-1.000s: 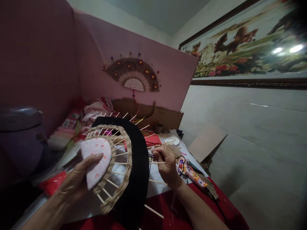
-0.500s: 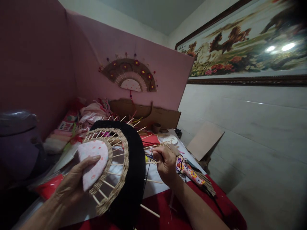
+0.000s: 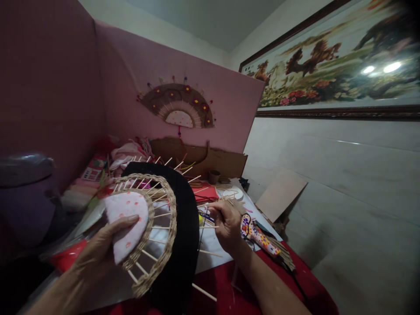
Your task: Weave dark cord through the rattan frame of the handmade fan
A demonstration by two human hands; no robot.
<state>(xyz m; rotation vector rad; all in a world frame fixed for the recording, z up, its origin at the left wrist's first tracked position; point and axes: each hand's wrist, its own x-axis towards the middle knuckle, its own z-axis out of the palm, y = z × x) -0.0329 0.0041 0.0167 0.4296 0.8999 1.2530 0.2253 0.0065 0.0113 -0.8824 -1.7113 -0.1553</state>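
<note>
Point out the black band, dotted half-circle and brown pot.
Black band (image 3: 187, 218), head view: middle of its curve.
Dotted half-circle (image 3: 131, 208), head view: face above the thumb.
Brown pot (image 3: 214, 177), head view: its side.

Half-round fan (image 3: 184, 218) in left fingers (image 3: 126, 221), black thread (image 3: 204, 225) between right fingers (image 3: 219, 208)

I'm in a home craft corner, prob.: red-clothed table (image 3: 317, 294), framed horse pic (image 3: 328, 70), decorated fan (image 3: 180, 93) on pink bd (image 3: 229, 105).

Lettering on the pink package (image 3: 93, 170) and framed picture (image 3: 328, 65) is unreadable.
</note>
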